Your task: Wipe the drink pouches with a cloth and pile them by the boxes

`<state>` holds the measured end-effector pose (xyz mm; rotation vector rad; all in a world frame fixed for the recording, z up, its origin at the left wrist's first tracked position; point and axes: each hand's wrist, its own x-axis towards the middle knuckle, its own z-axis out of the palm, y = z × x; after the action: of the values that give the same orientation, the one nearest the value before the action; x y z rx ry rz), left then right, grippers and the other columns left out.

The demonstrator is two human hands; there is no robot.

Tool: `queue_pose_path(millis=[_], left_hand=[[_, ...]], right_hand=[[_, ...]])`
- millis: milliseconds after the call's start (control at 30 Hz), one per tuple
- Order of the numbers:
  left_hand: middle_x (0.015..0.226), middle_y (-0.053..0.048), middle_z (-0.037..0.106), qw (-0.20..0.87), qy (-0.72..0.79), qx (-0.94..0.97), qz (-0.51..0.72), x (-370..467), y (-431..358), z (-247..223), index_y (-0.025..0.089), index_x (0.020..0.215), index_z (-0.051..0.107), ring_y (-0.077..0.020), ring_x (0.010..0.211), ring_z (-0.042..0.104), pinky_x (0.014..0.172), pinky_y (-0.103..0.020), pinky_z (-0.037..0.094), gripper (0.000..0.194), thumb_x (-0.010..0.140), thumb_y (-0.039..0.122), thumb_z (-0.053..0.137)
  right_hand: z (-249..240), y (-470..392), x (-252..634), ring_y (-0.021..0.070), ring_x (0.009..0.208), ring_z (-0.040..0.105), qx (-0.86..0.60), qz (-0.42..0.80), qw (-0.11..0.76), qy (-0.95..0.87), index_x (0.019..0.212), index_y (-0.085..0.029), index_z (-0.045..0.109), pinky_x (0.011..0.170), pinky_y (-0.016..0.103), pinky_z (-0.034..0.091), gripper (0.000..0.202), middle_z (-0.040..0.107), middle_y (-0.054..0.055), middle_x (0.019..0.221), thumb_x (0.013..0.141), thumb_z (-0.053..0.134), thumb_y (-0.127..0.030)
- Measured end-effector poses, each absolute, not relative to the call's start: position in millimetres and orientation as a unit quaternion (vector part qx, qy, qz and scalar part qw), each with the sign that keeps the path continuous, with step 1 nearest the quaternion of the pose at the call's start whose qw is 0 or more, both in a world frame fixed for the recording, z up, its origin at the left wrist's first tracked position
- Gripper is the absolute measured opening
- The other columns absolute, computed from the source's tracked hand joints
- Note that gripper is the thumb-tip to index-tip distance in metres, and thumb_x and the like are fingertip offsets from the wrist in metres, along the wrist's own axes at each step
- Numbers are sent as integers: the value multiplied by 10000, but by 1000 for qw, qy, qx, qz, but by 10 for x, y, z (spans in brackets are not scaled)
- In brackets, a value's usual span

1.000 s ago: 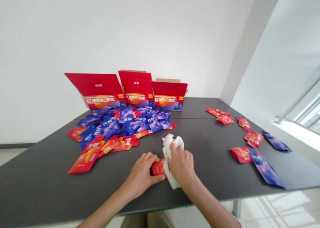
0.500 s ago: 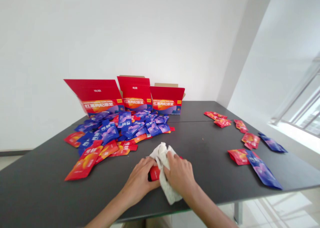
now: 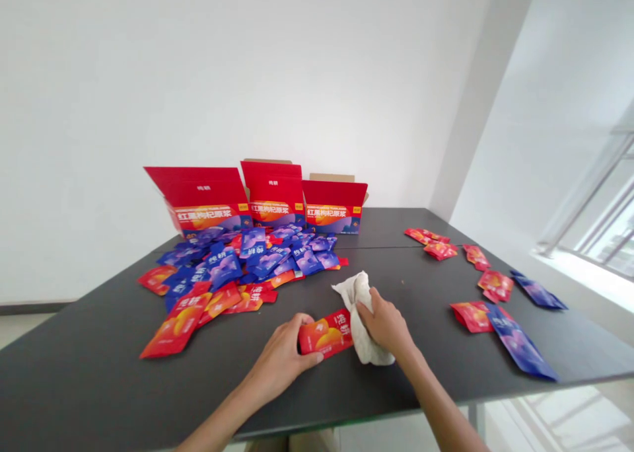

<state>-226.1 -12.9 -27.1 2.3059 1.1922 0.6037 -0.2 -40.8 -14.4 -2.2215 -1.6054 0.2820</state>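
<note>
A red pouch (image 3: 324,335) with orange fruit printed on it lies near the front edge of the table. My left hand (image 3: 284,349) grips its left end, thumb along the near edge. A crumpled white cloth (image 3: 364,326) is bunched in my right hand (image 3: 385,323), its fingers closed around it. The cloth rests against the pouch's right end and covers a little of it. Left of my hands spreads a heap of blue pouches (image 3: 222,265) and red pouches (image 3: 178,323).
Three red boxes with raised lids, a left box (image 3: 208,217), a middle box (image 3: 275,207) and a right box (image 3: 333,214), stand behind the heap. Several red pouches (image 3: 495,285) and blue pouches (image 3: 520,343) lie scattered at the right of the dark table (image 3: 421,379).
My right hand and the cloth have moved right along the red pouch, uncovering its printed front. My left hand still grips the left end. The view has shifted slightly.
</note>
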Motion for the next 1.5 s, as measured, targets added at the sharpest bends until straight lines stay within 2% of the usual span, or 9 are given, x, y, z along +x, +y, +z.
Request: queue_pose_path(millis=[133, 233, 300, 500, 667, 833, 1167, 1333, 1500], left_hand=[[1035, -56, 585, 147, 352, 882, 279, -2299, -153, -234, 219, 1047, 555, -202, 971, 549, 849, -335, 457, 203, 863, 235, 471], [1156, -66, 549, 75, 277, 921, 264, -2305, -209, -199, 273, 1135, 574, -209, 1092, 500, 942, -374, 423, 335, 883, 142, 398], [1226, -47, 525, 73, 267, 932, 236, -2297, -227, -200, 318, 1187, 557, -221, 1146, 475, 974, -390, 413, 356, 873, 185, 457], [1265, -31, 516, 146, 335, 903, 225, -2252, -109, -322, 312, 1209, 552, -205, 1123, 509, 974, -358, 434, 348, 863, 338, 519], [1309, -59, 496, 130, 320, 919, 189, -2271, -97, -347, 278, 1279, 483, -225, 1173, 454, 1013, -415, 380, 406, 893, 402, 459], [1388, -39, 430, 113, 320, 930, 142, -2317, -127, -342, 296, 1371, 352, -226, 1249, 387, 1023, -406, 362, 475, 915, 421, 402], [1500, -39, 220, 69, 286, 952, 78, -2338, -94, -398, 261, 1449, 132, -214, 1368, 225, 1120, -440, 200, 565, 939, 408, 325], [1491, -24, 249, 57, 268, 960, 63, -2305, -135, -365, 281, 1436, 194, -208, 1381, 181, 1131, -444, 160, 524, 935, 370, 322], [1507, -52, 192, 70, 298, 949, 68, -2294, -160, -345, 231, 1451, 131, -206, 1380, 187, 1127, -435, 174, 582, 933, 424, 314]], right_hand=[[-273, -453, 245, 214, 828, 623, -762, 144, 329, -539, 1082, -186, 513, 660, 264, 394, 362, 664, 94, 892, 875, 391, -457], [-342, -560, 325, 192, 750, 612, -731, 146, 406, -529, 980, -206, 523, 621, 246, 387, 316, 656, 50, 796, 864, 398, -472], [-347, -629, 344, 182, 714, 602, -722, 145, 424, -527, 938, -209, 508, 607, 239, 381, 295, 641, 32, 754, 860, 403, -473], [-202, -810, 9, 191, 786, 613, -741, 99, 350, -565, 955, -199, 475, 633, 236, 372, 247, 640, 57, 849, 881, 394, -420], [-114, -896, -508, 204, 795, 622, -732, 38, 224, -642, 1085, -244, 466, 651, 270, 386, 252, 622, 48, 986, 845, 457, -318], [-44, -826, -574, 221, 822, 617, -782, 17, 158, -603, 1107, -228, 469, 690, 305, 414, 277, 618, 71, 966, 844, 468, -317], [58, -732, -701, 229, 877, 602, -778, 29, 131, -613, 1125, -227, 464, 752, 347, 432, 279, 610, 78, 980, 859, 450, -310], [57, -734, -775, 242, 853, 606, -738, 30, 132, -661, 1085, -222, 486, 732, 356, 440, 276, 608, 89, 975, 826, 504, -318], [26, -720, -692, 236, 850, 605, -788, 4, 125, -603, 1106, -209, 477, 733, 354, 437, 268, 607, 83, 959, 859, 454, -312]])
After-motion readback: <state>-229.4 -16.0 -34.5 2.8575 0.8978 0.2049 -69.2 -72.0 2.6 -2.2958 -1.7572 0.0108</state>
